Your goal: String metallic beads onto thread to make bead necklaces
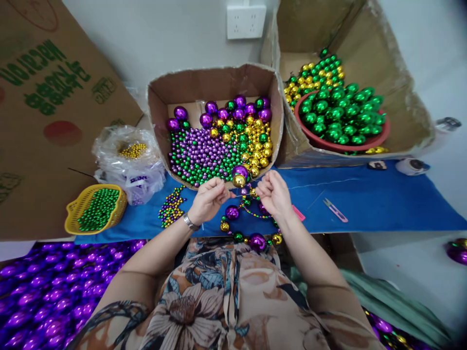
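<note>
My left hand (pixel 211 197) and my right hand (pixel 273 192) are both closed in pinches, a short way apart above the blue cloth. A thin pale thread (pixel 242 195) runs taut between them, and its long tail trails off to the right past my right hand. Below the hands lies a string of beads (pixel 232 212) in purple, gold and green, hanging over the table's front edge. A big purple bead and a gold bead (pixel 239 181) sit just behind the thread, at the front rim of the cardboard box (pixel 215 78).
Loose small beads (pixel 171 208) lie left of my hands, beside a yellow basket (pixel 73 216) of green beads. Pink thread snips (pixel 335 210) rest on the right of the cloth (pixel 383 204). A red bowl (pixel 383 133) of green ornaments stands in the back-right carton. Purple balls (pixel 47 296) fill the lower left.
</note>
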The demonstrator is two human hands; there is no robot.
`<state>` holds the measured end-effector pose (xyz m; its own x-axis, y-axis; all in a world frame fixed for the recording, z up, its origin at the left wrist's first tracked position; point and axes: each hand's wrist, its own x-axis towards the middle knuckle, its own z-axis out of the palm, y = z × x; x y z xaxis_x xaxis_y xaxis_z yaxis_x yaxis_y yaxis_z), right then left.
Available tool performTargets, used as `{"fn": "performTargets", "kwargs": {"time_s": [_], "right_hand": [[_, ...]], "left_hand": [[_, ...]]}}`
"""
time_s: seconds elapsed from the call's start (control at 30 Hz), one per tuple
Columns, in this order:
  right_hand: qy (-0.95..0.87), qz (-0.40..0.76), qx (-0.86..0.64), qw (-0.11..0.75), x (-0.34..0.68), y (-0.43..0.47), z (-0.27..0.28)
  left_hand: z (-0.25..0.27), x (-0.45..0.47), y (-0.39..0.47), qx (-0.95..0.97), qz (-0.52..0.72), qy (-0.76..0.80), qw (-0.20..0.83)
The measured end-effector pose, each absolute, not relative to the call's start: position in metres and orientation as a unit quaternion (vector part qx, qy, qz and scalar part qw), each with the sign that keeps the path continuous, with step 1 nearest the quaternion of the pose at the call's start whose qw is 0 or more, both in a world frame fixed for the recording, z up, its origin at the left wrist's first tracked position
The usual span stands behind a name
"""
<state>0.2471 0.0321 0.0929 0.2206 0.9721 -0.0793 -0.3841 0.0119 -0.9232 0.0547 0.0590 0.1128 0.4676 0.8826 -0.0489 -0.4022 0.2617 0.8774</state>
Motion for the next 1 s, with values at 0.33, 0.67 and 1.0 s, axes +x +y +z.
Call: {"fn": "performTargets", "kwargs": {"time_s": [0.33, 0.67, 1.0], "right_hand": [[-0.66, 0.178, -0.541, 0.49, 0.292, 0.001, 0.125], [-0.804, 0.092, -0.398, 0.431, 0.249, 0.069, 0.153], [-0.759, 0.166, -0.416, 0.473, 0.241, 0.043, 0.11]], "left_hand": [[0.14, 0.064, 0.078, 0.55, 0.362, 0.245, 0.712], [0.144, 0.063, 0.082, 0.624, 0.258, 0.256, 0.692], [0.14, 0.048, 0.084, 0.504, 0.311, 0.282, 0.755]]}}
